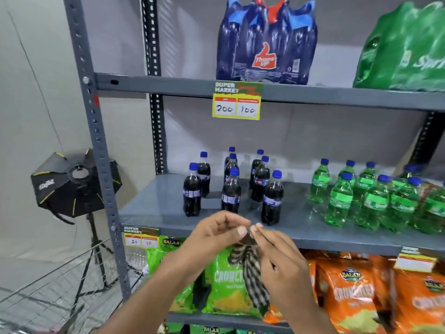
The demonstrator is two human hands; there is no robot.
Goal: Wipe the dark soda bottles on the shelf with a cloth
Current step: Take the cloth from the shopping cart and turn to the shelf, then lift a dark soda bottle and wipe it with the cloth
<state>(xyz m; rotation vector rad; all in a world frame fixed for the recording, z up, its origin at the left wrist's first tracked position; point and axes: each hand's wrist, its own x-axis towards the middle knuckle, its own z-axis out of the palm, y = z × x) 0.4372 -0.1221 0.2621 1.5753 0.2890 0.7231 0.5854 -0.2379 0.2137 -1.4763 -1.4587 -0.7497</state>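
Several dark soda bottles [230, 189] with blue caps stand upright in short rows on the grey middle shelf [154, 203]. In front of the shelf edge, both hands pinch the top of a black-and-white checked cloth [252, 273], which hangs down between them. My left hand [216, 233] holds it from the left with thumb and fingers. My right hand [277, 256] holds it from the right. Both hands are just below and in front of the nearest dark bottles, not touching them.
Green soda bottles [361, 196] crowd the same shelf to the right. Wrapped bottle packs, blue [265, 42] and green [404, 49], sit on the shelf above. Snack bags [349, 292] fill the shelf below. A wire cart [55, 292] and a studio light [72, 182] stand at left.
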